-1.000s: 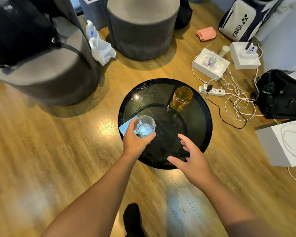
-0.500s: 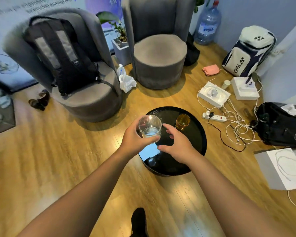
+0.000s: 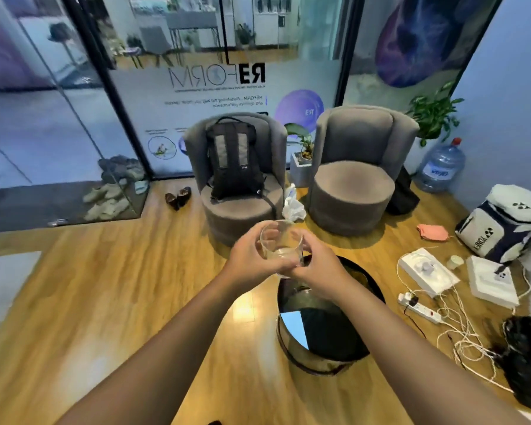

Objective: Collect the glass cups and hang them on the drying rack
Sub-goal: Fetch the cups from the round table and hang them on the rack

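A clear glass cup is raised in front of me, above the far edge of the round black table. My left hand grips its left side and my right hand wraps its right side and base. The cup stands upright and something pale shows near its bottom. The amber glass is hidden behind my right hand and wrist. No drying rack is in view.
Two grey round armchairs stand ahead, the left one holding a black backpack. To the right, white boxes, a power strip with tangled cables, a sports bag and a water jug crowd the wooden floor. Glass walls lie behind.
My left hand lifted the clear cup off the table and raised it. My right hand came up and closed on the cup. The view tilted up toward the chairs.
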Demonstrator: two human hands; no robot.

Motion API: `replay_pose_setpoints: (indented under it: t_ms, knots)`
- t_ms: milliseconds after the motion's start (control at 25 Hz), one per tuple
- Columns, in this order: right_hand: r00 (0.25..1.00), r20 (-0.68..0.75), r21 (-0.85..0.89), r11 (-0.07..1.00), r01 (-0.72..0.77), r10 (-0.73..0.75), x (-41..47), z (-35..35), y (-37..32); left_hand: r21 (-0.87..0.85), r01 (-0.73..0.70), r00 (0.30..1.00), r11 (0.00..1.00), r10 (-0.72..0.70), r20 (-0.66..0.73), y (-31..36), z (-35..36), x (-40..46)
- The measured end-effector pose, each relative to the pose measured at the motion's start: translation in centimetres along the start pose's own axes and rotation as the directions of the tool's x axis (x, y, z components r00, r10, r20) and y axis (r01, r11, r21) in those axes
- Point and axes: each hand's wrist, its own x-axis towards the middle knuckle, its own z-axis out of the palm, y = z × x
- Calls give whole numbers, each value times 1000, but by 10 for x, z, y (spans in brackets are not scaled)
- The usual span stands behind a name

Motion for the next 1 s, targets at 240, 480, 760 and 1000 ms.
replay_pose_setpoints:
  t_ms: [240,480,760,1000]
  knots:
    - [940,222,67,966,249,-258,-7,65,-136,111,24,974,994,2,-227,69,-144,-79]
    - [824,387,199,910,364,-414,-31,186,-235,131,148,877,980,-69,-475,82,-260,-198]
    - [663,569,332,874,356,-486,-133,344,-328,44,275,685,960,-164,-710,83,-367,-401]
    - [607,628,341,874,347,-487,-249,457,-391,-39,331,432,943,-188,-882,76,-423,-598]
